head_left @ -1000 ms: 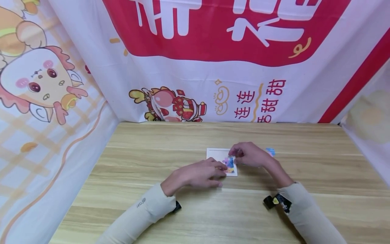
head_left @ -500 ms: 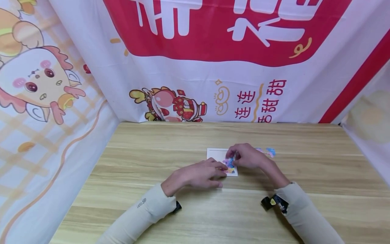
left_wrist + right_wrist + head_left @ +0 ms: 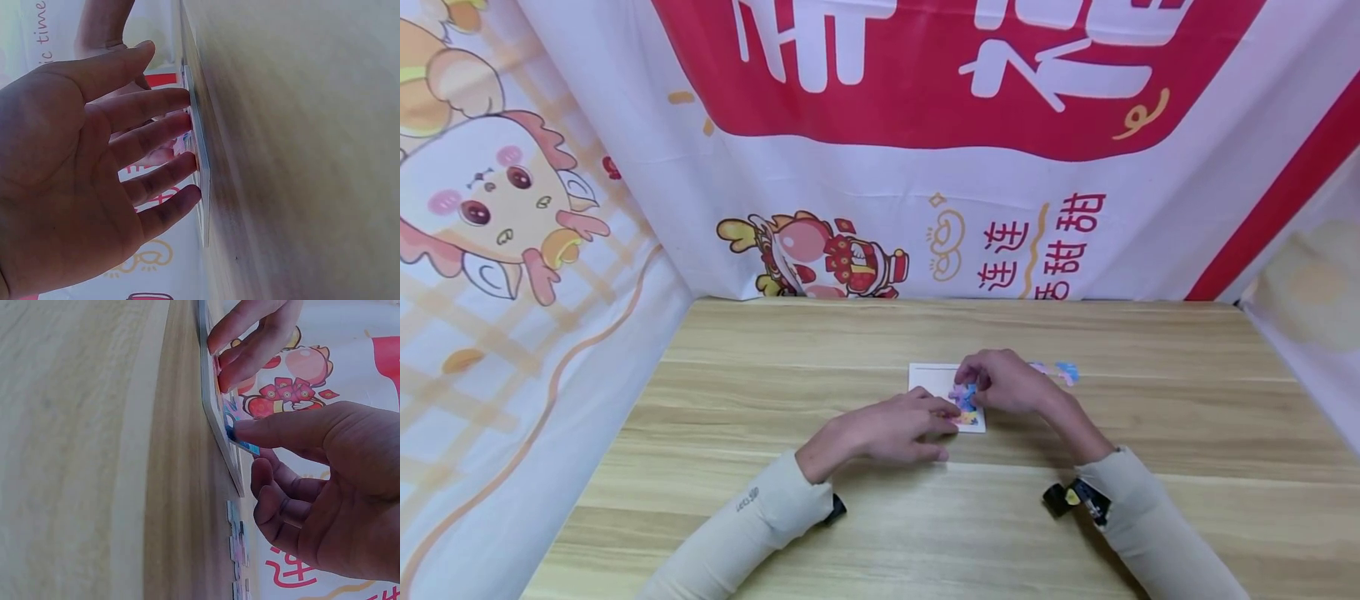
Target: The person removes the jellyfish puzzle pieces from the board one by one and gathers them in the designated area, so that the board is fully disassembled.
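A white puzzle tray (image 3: 928,377) lies flat on the table, with joined pink, blue and yellow puzzle pieces (image 3: 966,400) in its near right part. My left hand (image 3: 895,427) rests its extended fingertips on the tray's near side; the left wrist view shows those fingers spread along the tray edge (image 3: 201,156). Over the tray's right side, my right hand (image 3: 1006,381) pinches a blue puzzle piece (image 3: 250,448) between thumb and fingers. That piece is tilted, one end low against the tray. The right fingers partly hide it in the head view.
Loose puzzle pieces (image 3: 1067,372) lie on the wooden table (image 3: 775,350) beyond and right of the right hand. In the right wrist view, several loose pieces (image 3: 236,544) lie beside the tray. Printed cloth (image 3: 865,192) hangs behind the table, and another at left.
My right hand has moved slightly left over the tray, uncovering more of the loose pieces behind it, then stays nearly in place. My left hand has not visibly moved.
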Action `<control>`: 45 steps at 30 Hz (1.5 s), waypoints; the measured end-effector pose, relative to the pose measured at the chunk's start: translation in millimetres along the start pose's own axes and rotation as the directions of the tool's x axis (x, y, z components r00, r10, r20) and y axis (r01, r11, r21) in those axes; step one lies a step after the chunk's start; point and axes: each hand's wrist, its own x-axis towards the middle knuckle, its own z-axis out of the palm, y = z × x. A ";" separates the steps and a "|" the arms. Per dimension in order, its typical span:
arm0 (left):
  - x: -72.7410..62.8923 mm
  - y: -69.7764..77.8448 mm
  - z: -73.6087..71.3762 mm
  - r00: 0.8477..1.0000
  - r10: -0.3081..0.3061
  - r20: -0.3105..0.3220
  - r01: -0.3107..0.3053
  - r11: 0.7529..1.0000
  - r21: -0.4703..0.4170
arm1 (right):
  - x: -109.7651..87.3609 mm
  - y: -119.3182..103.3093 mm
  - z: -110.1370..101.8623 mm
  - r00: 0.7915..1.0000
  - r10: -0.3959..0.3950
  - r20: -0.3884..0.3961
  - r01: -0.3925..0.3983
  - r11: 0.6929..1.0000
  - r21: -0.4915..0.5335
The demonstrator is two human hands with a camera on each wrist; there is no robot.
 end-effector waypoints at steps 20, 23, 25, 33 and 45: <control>0.0 -0.7 -0.1 1.000 0.006 -0.002 -0.006 1.000 0.012 | -2.0 9.0 -7.2 0.998 -0.050 -0.028 0.053 0.991 0.122; 0.4 -0.6 0.3 1.000 0.003 -0.002 -0.003 1.000 0.008 | -4.8 10.6 -10.4 0.999 -0.042 -0.019 0.044 0.989 0.143; 0.6 -0.6 0.5 1.000 0.001 -0.003 -0.001 1.000 0.007 | -6.8 12.7 -11.8 0.999 -0.040 -0.016 0.042 0.989 0.144; 0.5 -0.5 1.4 1.000 0.001 -0.011 -0.001 1.000 0.006 | -16.2 27.2 -17.2 0.998 -0.049 -0.029 0.053 0.988 0.142; 0.5 -0.5 3.3 1.000 -0.009 -0.007 0.009 1.000 -0.015 | -38.3 46.1 -31.8 1.000 -0.021 -0.014 0.023 0.987 0.157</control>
